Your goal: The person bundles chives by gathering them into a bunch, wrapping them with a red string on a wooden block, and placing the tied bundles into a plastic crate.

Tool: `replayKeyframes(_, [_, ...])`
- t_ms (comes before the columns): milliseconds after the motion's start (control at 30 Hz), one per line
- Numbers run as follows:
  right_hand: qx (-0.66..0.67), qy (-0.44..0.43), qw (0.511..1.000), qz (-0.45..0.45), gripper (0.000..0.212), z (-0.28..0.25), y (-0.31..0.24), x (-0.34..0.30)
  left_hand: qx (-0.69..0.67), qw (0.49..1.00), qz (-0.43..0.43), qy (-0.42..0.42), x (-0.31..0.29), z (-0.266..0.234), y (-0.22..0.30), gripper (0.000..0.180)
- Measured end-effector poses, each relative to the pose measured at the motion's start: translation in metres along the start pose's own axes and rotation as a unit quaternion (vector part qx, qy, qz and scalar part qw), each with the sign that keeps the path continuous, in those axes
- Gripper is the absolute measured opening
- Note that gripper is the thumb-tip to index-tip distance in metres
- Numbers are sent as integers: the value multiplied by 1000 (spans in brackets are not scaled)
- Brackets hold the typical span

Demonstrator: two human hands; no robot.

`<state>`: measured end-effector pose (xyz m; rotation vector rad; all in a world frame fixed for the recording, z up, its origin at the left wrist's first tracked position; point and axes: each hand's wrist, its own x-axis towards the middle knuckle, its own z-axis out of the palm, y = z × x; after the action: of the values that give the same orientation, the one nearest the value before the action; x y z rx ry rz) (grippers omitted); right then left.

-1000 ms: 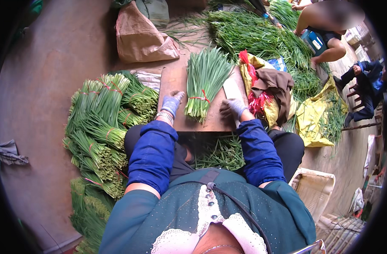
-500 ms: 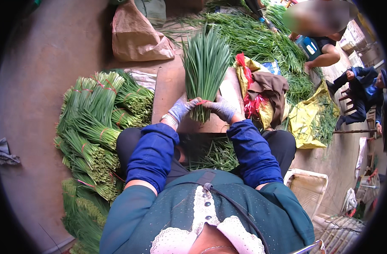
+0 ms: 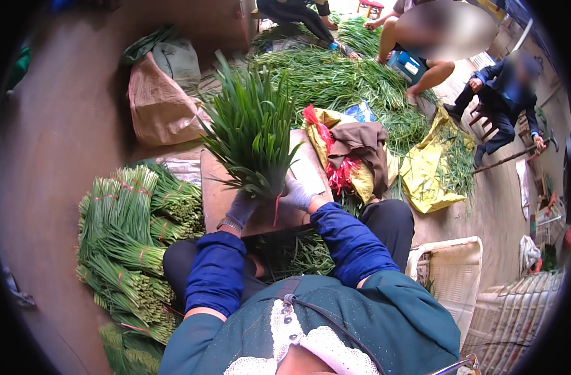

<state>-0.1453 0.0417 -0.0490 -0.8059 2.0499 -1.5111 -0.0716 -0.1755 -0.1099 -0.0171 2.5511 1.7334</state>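
A bunch of long-leaved chives (image 3: 251, 134) stands leaf tips up and fanned out over the board in front of me. My left hand (image 3: 240, 207), in a pale glove, closes on the left side of its base. On the other side my right hand (image 3: 300, 192), gloved too, grips the base, its fingertips partly hidden by leaves. A thin red tie (image 3: 277, 209) hangs down from the bunch between my hands. Beneath lies the brown board (image 3: 218, 187), in front of my knees.
Tied chive bundles (image 3: 126, 231) are piled at my left. A pinkish sack (image 3: 160, 103) stands far left. Loose chives (image 3: 335, 78) cover the floor ahead, where people sit. Right of the board lie a brown cloth (image 3: 360, 150) and a yellow sack (image 3: 426, 169); a white basket (image 3: 451, 275) is nearer.
The bunch's leaves now spread wider and lean away from me, and a tie end dangles from it. The whole view has shifted, so surroundings sit lower and further left.
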Motion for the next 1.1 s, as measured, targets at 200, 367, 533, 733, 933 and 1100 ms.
replayKeyframes(200, [-75, -14, 997, -19, 79, 7, 12, 3, -781, 622, 57, -27, 6, -12, -33, 33])
replayKeyframes(367, [-4, -48, 997, -61, 101, 12, -9, 3, -697, 714, -28, 64, 23, 10, -26, 37])
replayKeyframes(533, [-7, 79, 992, -98, 91, 40, 28, 25, -621, 772, -85, 109, 34, 21, -4, 41])
replayKeyframes(733, [-19, 84, 991, -104, 52, 24, -17, 15, -583, 784, -131, 165, 10, 25, -7, 46])
replayKeyframes(933, [-38, 105, 989, -100, 45, 24, 2, 23, -568, 785, -153, 193, -5, 21, -5, 52])
replayKeyframes(1100, [-146, 105, 980, -83, 45, 23, 5, 23, -551, 789, -170, 214, -4, 17, -6, 56])
